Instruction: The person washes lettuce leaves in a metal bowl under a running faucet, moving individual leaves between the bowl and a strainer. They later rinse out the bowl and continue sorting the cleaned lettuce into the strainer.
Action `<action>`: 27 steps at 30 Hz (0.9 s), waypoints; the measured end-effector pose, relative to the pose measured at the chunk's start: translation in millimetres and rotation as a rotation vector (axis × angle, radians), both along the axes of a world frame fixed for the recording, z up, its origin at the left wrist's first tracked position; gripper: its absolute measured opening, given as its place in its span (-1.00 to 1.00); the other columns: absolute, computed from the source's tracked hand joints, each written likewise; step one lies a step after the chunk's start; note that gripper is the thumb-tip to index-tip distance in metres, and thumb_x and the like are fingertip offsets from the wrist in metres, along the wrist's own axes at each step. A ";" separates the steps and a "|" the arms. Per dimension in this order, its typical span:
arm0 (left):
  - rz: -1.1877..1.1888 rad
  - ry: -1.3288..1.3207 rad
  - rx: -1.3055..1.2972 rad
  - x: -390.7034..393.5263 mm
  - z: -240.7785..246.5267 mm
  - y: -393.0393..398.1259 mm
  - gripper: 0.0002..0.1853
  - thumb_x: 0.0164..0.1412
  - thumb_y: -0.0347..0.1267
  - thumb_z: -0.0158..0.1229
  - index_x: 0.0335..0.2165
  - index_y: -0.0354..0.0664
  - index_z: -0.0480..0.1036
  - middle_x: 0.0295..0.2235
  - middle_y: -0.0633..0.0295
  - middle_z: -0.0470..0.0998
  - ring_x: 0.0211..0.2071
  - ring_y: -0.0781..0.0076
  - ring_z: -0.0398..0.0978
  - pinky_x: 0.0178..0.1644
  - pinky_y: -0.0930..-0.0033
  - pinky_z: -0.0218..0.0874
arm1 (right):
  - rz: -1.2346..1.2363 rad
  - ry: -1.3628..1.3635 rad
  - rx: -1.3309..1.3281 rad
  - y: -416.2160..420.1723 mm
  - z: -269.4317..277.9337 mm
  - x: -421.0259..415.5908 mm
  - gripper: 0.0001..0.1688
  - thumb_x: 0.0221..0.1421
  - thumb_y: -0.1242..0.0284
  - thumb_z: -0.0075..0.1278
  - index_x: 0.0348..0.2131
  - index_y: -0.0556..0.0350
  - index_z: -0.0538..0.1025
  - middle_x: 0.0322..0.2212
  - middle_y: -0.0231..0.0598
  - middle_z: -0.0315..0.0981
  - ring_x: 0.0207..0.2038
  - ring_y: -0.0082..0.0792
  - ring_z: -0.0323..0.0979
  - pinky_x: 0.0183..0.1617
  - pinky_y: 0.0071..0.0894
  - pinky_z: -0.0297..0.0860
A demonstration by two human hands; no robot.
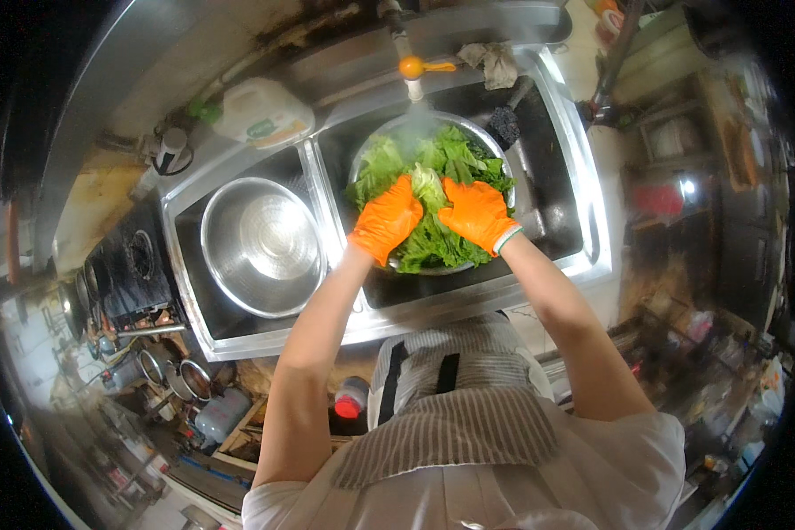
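Both my hands wear orange rubber gloves over a large round metal bowl [490, 137] heaped with green leaf lettuce [440, 242]. The bowl sits in the right basin of a double stainless steel sink. My left hand [389, 215] grips the left side of a pale lettuce head [428, 189], and my right hand [475, 212] holds its right side. Above the bowl's far part, water sprays from a faucet [415, 89] with an orange lever handle [437, 67]. Some fingertips are hidden among the leaves.
An empty perforated metal colander [263, 247] rests in the left basin. Behind the sink stands a white plastic jug [262, 112]. A dark scrubber [503, 126] lies right of the bowl, below a grey rag [493, 64] on the rim. A black stove [132, 258] adjoins the sink at left.
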State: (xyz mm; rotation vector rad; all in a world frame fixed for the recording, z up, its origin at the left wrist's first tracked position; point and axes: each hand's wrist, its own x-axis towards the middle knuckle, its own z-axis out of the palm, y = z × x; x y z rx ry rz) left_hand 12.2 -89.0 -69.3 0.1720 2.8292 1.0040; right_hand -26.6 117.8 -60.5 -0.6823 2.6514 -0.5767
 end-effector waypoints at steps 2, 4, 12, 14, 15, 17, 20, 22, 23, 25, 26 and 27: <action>-0.046 -0.003 -0.102 -3.7 11.3 -5.0 -0.69 0.18 -0.31 0.07 -0.09 -0.12 0.41 -0.32 -0.09 0.57 -0.32 -0.19 0.52 -0.25 -0.06 0.35 | 0.038 -0.003 0.041 4.2 6.6 -4.8 -0.49 0.02 0.14 -0.10 -0.09 0.00 0.49 -0.26 -0.06 0.58 -0.19 0.05 0.48 -0.05 0.02 0.34; -0.130 0.110 -0.238 -9.5 9.6 -21.8 -0.70 0.17 -0.32 0.08 -0.10 -0.12 0.42 -0.33 -0.10 0.57 -0.33 -0.18 0.52 -0.26 -0.08 0.34 | 0.110 0.069 0.047 14.0 7.2 -10.0 -0.51 0.03 0.15 -0.11 -0.10 -0.01 0.49 -0.26 -0.06 0.58 -0.20 0.06 0.49 -0.05 0.03 0.35; -0.054 -0.051 -0.171 -10.6 -4.1 -29.0 -0.35 0.24 -0.12 0.12 0.19 -0.22 0.25 0.02 -0.21 0.43 0.03 -0.15 0.40 0.11 0.10 0.26 | -0.280 -0.489 -0.266 52.8 -8.2 -22.5 -0.44 0.08 0.26 -0.13 0.04 0.09 0.45 -0.21 -0.09 0.54 -0.13 -0.11 0.45 0.00 -0.21 0.33; -0.084 -0.157 0.064 -15.8 19.9 0.6 -0.24 0.28 -0.08 0.11 0.28 -0.29 0.14 0.25 -0.20 0.23 0.31 -0.05 0.13 0.35 0.19 -0.04 | -0.406 -0.749 -0.534 58.6 -17.0 -18.5 -0.40 0.09 0.32 -0.11 0.11 0.14 0.41 -0.25 -0.18 0.54 -0.15 -0.27 0.44 -0.02 -0.30 0.32; -0.058 -0.198 0.258 -12.4 17.1 12.7 -0.26 0.28 -0.12 0.11 0.28 -0.28 0.14 0.24 -0.18 0.24 0.30 -0.01 0.14 0.35 0.20 -0.03 | -0.377 -0.784 -0.605 53.6 -17.1 -16.5 -0.41 0.08 0.32 -0.11 0.11 0.13 0.42 -0.26 -0.18 0.53 -0.15 -0.29 0.44 -0.01 -0.30 0.31; 0.003 -0.270 0.645 -3.4 10.6 32.4 -0.30 0.29 -0.20 0.10 0.28 -0.26 0.14 0.23 -0.14 0.26 0.30 0.06 0.17 0.34 0.23 -0.02 | -0.307 -0.853 -0.747 33.5 -13.6 -14.1 -0.42 0.08 0.34 -0.11 0.09 0.13 0.43 -0.27 -0.17 0.52 -0.15 -0.31 0.42 0.00 -0.32 0.30; 0.312 -0.519 1.033 0.3 6.7 42.8 -0.55 0.26 -0.38 0.03 0.11 -0.23 0.32 0.00 0.11 0.45 0.02 0.33 0.37 0.10 0.37 0.20 | -0.353 -0.630 -0.545 19.2 -9.1 -6.8 -0.41 0.09 0.41 -0.06 0.14 0.09 0.37 -0.14 -0.27 0.47 -0.07 -0.40 0.38 0.06 -0.44 0.27; 0.503 -0.612 1.047 3.4 -3.2 38.7 -0.73 0.24 -0.45 -0.02 -0.08 -0.21 0.40 -0.20 0.26 0.49 -0.21 0.47 0.39 -0.12 0.43 0.28 | -0.362 -0.615 -0.545 16.8 -1.9 -3.2 -0.39 0.10 0.44 -0.02 0.17 0.08 0.34 -0.05 -0.23 0.43 0.03 -0.30 0.35 0.13 -0.39 0.24; 0.533 -0.572 1.067 6.4 -9.9 38.1 -0.72 0.25 -0.45 -0.01 -0.06 -0.19 0.41 -0.20 0.28 0.50 -0.22 0.49 0.41 -0.13 0.44 0.29 | -0.365 -0.675 -0.580 15.9 -11.8 0.4 -0.36 0.10 0.43 0.00 0.19 0.08 0.31 -0.02 -0.20 0.42 0.06 -0.26 0.35 0.15 -0.37 0.23; 0.578 -0.497 1.109 9.7 -18.1 42.3 -0.71 0.27 -0.43 0.01 -0.03 -0.13 0.44 -0.21 0.31 0.51 -0.22 0.51 0.45 -0.15 0.45 0.31 | -0.384 -0.789 -0.648 15.6 -34.6 11.0 -0.29 0.10 0.42 0.04 0.23 0.09 0.26 0.04 -0.12 0.40 0.11 -0.17 0.33 0.20 -0.34 0.20; 0.536 -0.569 1.169 8.6 -19.5 43.2 -0.71 0.30 -0.41 0.01 -0.02 -0.16 0.43 -0.18 0.30 0.52 -0.16 0.47 0.44 -0.09 0.43 0.29 | -0.349 -0.629 -0.499 16.1 -40.0 19.6 -0.21 0.09 0.39 0.09 0.28 0.11 0.22 0.12 -0.06 0.36 0.16 -0.13 0.31 0.26 -0.34 0.18; 0.467 -0.491 1.039 9.6 -20.0 43.9 -0.71 0.31 -0.39 0.01 -0.02 -0.17 0.43 -0.17 0.29 0.52 -0.15 0.45 0.44 -0.07 0.41 0.28 | -0.335 -0.575 -0.470 15.5 -40.2 22.7 -0.19 0.09 0.38 0.09 0.29 0.11 0.20 0.14 -0.03 0.34 0.17 -0.12 0.30 0.26 -0.35 0.18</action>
